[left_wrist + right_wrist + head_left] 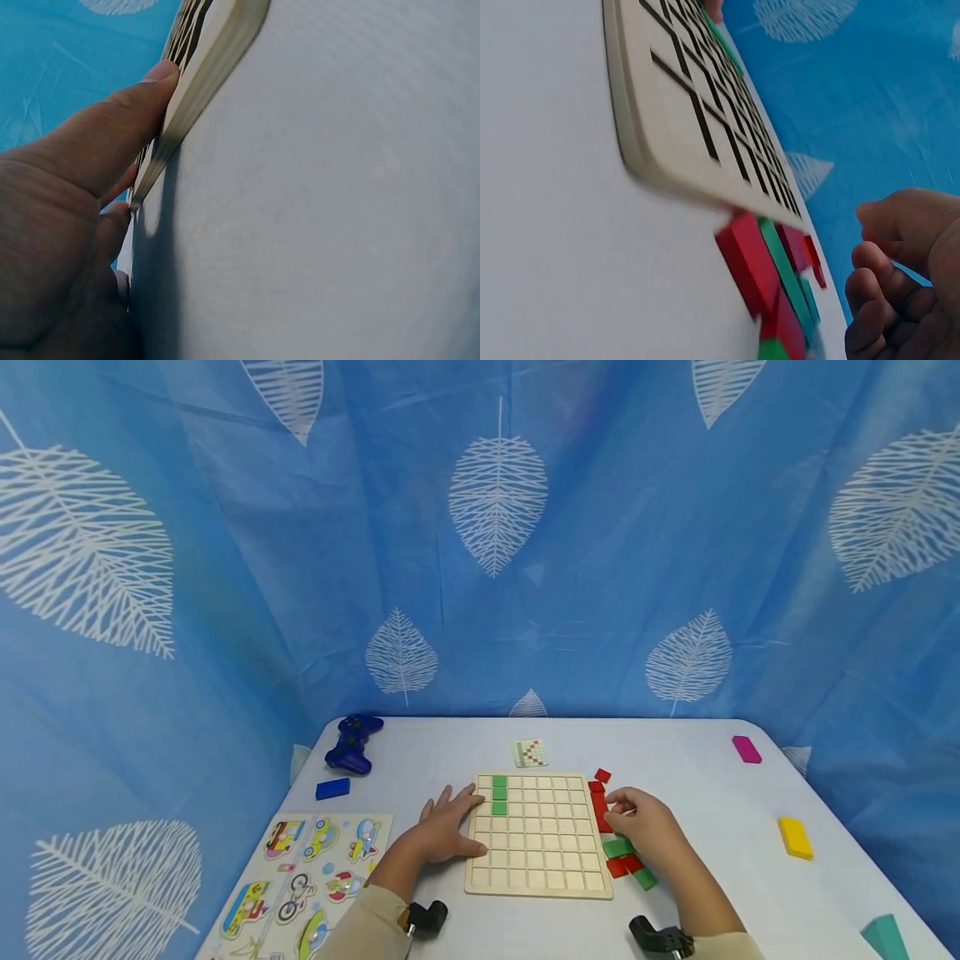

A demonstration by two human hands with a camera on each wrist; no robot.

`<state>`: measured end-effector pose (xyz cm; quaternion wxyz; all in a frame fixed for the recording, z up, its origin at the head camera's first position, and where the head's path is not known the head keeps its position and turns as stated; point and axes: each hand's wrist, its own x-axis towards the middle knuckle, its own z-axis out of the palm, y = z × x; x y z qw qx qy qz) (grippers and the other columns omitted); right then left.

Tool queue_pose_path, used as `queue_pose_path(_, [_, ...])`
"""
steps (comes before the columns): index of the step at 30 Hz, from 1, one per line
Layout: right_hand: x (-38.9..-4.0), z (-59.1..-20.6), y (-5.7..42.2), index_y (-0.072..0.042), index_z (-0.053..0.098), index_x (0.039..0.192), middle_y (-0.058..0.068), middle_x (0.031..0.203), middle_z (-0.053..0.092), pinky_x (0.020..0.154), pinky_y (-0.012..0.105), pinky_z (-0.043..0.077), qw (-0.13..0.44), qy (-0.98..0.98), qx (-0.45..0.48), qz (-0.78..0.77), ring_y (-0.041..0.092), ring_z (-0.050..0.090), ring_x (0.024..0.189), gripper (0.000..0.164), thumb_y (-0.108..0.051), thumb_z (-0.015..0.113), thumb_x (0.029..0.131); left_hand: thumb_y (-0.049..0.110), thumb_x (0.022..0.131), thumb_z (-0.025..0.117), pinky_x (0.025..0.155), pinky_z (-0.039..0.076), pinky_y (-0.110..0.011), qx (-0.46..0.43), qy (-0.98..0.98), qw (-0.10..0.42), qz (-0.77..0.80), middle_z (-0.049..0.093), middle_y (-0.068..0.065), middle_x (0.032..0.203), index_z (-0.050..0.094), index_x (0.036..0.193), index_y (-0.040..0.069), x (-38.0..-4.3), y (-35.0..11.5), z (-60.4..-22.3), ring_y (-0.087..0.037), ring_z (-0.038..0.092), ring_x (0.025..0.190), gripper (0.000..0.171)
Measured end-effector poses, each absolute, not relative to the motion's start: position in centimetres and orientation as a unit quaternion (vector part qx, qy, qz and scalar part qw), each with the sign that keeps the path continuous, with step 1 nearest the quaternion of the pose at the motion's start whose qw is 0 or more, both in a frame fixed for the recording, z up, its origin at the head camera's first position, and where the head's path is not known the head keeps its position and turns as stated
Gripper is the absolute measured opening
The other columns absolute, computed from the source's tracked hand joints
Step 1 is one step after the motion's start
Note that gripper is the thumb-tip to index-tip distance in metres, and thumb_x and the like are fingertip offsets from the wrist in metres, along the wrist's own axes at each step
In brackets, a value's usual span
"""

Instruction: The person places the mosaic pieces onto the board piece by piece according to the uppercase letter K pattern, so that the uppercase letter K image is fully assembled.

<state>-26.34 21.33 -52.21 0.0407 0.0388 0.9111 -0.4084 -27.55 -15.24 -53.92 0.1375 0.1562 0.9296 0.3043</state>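
Note:
A light wooden grid board [538, 893] lies on the white table, with three green square tiles [499, 794] in a column near its upper left. My left hand [441, 833] rests on the board's left side, the thumb on its edge and the fingers spread. Along the board's right side are loose red tiles [600, 812] and green tiles [645, 878], some overlapping. Just over the red ones is my right hand [647, 828], fingers loosely bent. Its thumb [900, 214] and fingers show no tile between them in the right wrist view.
A small pattern card [531, 752] lies behind the board. To the left are a blue game controller [352, 745], a blue block [332, 789] and a picture puzzle board [300, 818]. Magenta [747, 749], yellow [795, 838] and teal [885, 937] blocks lie toward the right edge.

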Motion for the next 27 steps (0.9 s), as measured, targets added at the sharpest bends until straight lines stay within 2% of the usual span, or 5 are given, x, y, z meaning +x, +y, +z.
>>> queue_pose_path(3, [-26.3, -52.5, 23.0, -0.009, 0.068, 0.124, 0.006, 0.104, 0.064, 0.073, 0.031, 0.056, 0.043, 0.917, 0.047, -0.393, 0.023, 0.059, 0.094, 0.033, -0.022, 0.076, 0.095, 0.042, 0.082, 0.089, 0.127, 0.003, -0.068, 0.158, 0.929, 0.137, 0.305, 0.024, -0.005, 0.175, 0.047, 0.158, 0.02, -27.5, -15.1, -53.8, -0.043, 0.004, 0.162, 0.089])
queue_pose_path(9, [-26.2, -52.8, 25.5, -0.008, 0.069, 0.121, 0.006, 0.106, 0.067, 0.088, 0.047, 0.055, 0.08, 0.931, 0.045, -0.354, 0.026, 0.058, 0.101, 0.034, -0.025, 0.079, 0.093, 0.043, 0.083, 0.088, 0.127, 0.003, -0.067, 0.156, 0.93, 0.14, 0.303, 0.024, -0.004, 0.175, 0.047, 0.158, 0.02, -27.5, -15.0, -53.8, -0.043, 0.004, 0.162, 0.089])
queue_pose_path(18, [-26.2, -53.6, 25.9, -0.011, 0.072, 0.119, 0.009, 0.113, 0.066, 0.095, 0.056, 0.052, 0.104, 0.929, 0.032, -0.353, 0.029, 0.056, 0.107, 0.034, -0.023, 0.082, 0.089, 0.043, 0.082, 0.088, 0.127, 0.002, -0.067, 0.154, 0.93, 0.138, 0.305, 0.023, -0.004, 0.175, 0.045, 0.158, 0.021, -27.6, -15.3, -54.1, -0.042, 0.003, 0.163, 0.09])
queue_pose_path(24, [-26.3, -54.1, 25.7, -0.012, 0.073, 0.115, 0.007, 0.109, 0.067, 0.094, 0.055, 0.052, 0.092, 0.932, 0.038, -0.348, 0.028, 0.057, 0.105, 0.028, -0.025, 0.08, 0.092, 0.044, 0.083, 0.088, 0.127, 0.003, -0.067, 0.157, 0.929, 0.141, 0.305, 0.023, -0.004, 0.175, 0.046, 0.158, 0.02, -27.6, -15.3, -54.1, -0.043, 0.004, 0.162, 0.089])
queue_pose_path(27, [-26.4, -54.1, 25.5, -0.013, 0.074, 0.109, 0.004, 0.103, 0.067, 0.089, 0.049, 0.053, 0.081, 0.936, 0.037, -0.342, 0.026, 0.057, 0.1, 0.023, -0.027, 0.079, 0.093, 0.044, 0.083, 0.088, 0.127, 0.002, -0.068, 0.156, 0.928, 0.14, 0.307, 0.022, -0.004, 0.175, 0.045, 0.158, 0.021, -27.6, -15.4, -54.0, -0.043, 0.004, 0.162, 0.09])
